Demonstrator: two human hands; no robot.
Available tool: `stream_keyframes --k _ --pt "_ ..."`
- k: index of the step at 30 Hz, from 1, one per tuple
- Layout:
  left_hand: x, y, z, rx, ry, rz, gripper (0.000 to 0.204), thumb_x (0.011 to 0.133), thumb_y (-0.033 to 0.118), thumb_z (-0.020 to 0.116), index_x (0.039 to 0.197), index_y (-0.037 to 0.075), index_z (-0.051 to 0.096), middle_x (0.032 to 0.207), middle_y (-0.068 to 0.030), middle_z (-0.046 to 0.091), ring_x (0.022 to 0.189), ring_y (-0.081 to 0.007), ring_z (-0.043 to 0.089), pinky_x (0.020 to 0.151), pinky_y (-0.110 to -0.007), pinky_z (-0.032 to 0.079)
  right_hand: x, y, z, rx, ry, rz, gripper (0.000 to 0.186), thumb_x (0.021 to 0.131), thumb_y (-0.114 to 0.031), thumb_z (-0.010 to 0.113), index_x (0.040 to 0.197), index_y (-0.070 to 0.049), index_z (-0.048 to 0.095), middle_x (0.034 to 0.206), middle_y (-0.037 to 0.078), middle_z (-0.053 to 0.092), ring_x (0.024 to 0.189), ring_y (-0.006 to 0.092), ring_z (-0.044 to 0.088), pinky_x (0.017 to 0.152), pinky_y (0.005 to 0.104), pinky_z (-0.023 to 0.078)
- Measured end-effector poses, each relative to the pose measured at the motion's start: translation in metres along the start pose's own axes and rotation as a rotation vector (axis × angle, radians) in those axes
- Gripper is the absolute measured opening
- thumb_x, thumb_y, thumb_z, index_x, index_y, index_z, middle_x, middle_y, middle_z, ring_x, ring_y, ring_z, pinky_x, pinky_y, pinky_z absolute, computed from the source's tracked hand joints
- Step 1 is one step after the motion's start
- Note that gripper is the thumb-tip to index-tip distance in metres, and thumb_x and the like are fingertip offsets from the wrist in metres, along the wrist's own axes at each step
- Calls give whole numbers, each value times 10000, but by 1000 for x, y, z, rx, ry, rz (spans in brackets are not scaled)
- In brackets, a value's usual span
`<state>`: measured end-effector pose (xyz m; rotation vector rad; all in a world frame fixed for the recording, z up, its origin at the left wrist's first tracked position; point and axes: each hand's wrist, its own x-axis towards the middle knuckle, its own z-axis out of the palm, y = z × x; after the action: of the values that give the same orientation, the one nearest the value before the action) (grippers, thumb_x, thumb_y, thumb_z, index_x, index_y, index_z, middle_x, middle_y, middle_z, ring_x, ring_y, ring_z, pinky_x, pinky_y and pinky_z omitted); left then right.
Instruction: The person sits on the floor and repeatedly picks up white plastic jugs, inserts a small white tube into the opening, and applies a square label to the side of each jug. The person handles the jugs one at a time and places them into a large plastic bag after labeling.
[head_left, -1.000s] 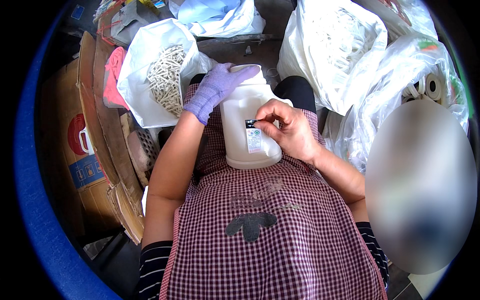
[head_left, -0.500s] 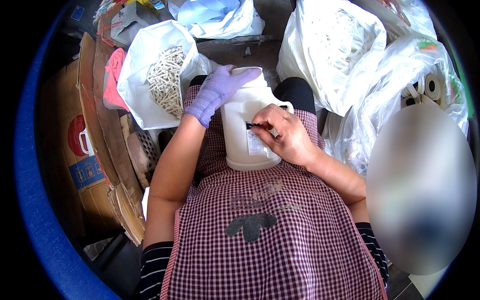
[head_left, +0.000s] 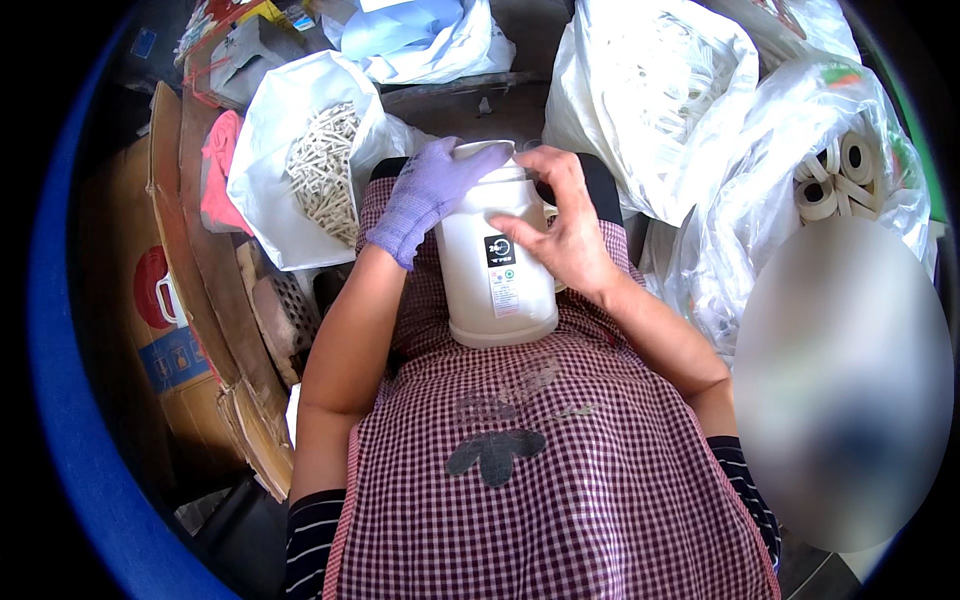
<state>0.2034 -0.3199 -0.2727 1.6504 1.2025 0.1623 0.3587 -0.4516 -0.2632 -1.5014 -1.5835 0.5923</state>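
Observation:
A white plastic jug [head_left: 470, 270] stands upright on my lap, its lid end away from me. My left hand [head_left: 430, 195], in a purple knit glove, is closed over the lid and neck. On the jug's front is a small square black sticker [head_left: 498, 251], just above a pale printed label [head_left: 505, 295]. Bare, my right hand [head_left: 570, 225] is at the jug's right side with fingers apart. Its thumb reaches over the front near the sticker, and its index finger bends toward the lid rim. The handle is mostly hidden behind this hand.
Far left, a white bag [head_left: 265, 170] holds many small pale plastic pieces [head_left: 325, 155]. A large bag [head_left: 590, 120] of white loops stands far right, beside a clear bag [head_left: 740, 210] with label rolls [head_left: 857, 158]. Cardboard [head_left: 190, 370] lines the left. A checked apron [head_left: 560, 480] covers my lap.
My right hand has risen from the sticker toward the jug's neck, its fingers spreading. The black sticker, earlier between those fingers, now lies flat on the jug. The left hand keeps its hold.

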Motion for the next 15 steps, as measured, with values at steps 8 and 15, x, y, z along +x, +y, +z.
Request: stream_keyframes --k 8,15 --pt "-10 8 1 59 56 -3 854 790 642 666 1217 -94 591 1075 -251 677 1014 -307 660 919 -385 483 -45 -21 -9 -109 -238 -176 1074 581 -290 929 1464 -138 336 1547 222 227 1437 419 235 1166 562 235" --pt "-22 41 -24 -96 183 320 686 771 582 733 955 -75 675 857 -195 701 800 -224 696 721 -339 533 -9 18 -74 18 -30 298 530 990 -398 551 1311 19 482 1159 184 600 1069 259 583 927 354 471"
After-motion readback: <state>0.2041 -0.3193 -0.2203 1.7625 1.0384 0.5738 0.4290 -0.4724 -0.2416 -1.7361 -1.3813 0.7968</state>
